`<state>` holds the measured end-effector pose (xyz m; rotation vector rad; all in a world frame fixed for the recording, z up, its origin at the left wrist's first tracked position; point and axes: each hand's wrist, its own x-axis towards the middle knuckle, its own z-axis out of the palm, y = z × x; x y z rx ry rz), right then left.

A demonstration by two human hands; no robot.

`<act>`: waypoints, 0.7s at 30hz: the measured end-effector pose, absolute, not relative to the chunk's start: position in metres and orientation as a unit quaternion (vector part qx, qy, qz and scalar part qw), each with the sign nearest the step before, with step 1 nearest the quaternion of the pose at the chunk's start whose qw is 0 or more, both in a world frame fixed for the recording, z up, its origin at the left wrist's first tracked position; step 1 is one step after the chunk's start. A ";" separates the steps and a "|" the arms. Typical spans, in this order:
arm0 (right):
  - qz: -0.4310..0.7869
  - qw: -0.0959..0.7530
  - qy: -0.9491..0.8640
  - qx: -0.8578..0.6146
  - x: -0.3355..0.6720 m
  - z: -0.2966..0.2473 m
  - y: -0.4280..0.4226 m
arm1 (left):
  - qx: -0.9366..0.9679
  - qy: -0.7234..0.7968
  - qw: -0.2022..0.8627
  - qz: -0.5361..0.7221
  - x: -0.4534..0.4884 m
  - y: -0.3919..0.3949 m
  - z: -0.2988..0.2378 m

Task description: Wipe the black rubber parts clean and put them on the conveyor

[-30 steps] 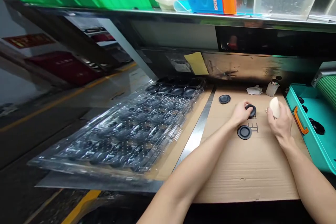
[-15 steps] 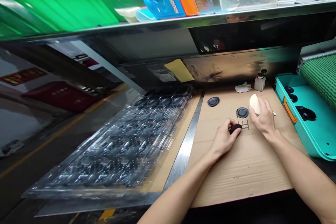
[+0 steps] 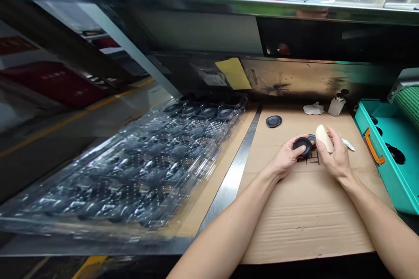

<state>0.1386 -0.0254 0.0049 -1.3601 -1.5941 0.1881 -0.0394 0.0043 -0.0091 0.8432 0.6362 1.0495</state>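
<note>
My left hand (image 3: 287, 159) grips a black rubber disc (image 3: 302, 146) by its edge, holding it just above the cardboard sheet (image 3: 307, 231). My right hand (image 3: 335, 154) holds a cream egg-shaped sponge (image 3: 323, 138) close to that disc. A second black disc (image 3: 312, 139) lies mostly hidden behind the held disc and the sponge. A third black disc (image 3: 273, 121) rests flat on the cardboard, farther from both hands. A small white object (image 3: 347, 144) lies just beyond my right hand.
A teal tray (image 3: 389, 170) with an orange handle holds black discs at the right. A clear plastic blister tray (image 3: 131, 170) lies left beyond a steel strip (image 3: 232, 178). A small bottle (image 3: 337, 107) and crumpled tissue (image 3: 313, 109) stand at the back, below a shelf.
My left hand has moved up and right with its disc, now close to the sponge. My right hand has moved slightly left, and the disc on the cardboard is now mostly hidden.
</note>
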 end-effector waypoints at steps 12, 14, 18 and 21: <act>0.018 0.423 -0.756 -0.499 0.123 0.008 -0.035 | 0.336 0.237 0.784 0.465 -0.040 -0.004 0.009; 0.004 0.427 -0.758 -0.493 0.115 0.003 -0.039 | 0.286 0.206 0.814 0.461 -0.040 -0.005 0.013; -0.053 0.411 -0.760 -0.502 0.099 -0.002 -0.041 | 0.223 0.187 0.831 0.474 -0.037 -0.006 0.015; -0.087 0.389 -0.741 -0.540 0.097 0.002 -0.034 | 0.226 0.217 0.810 0.497 -0.035 -0.006 0.011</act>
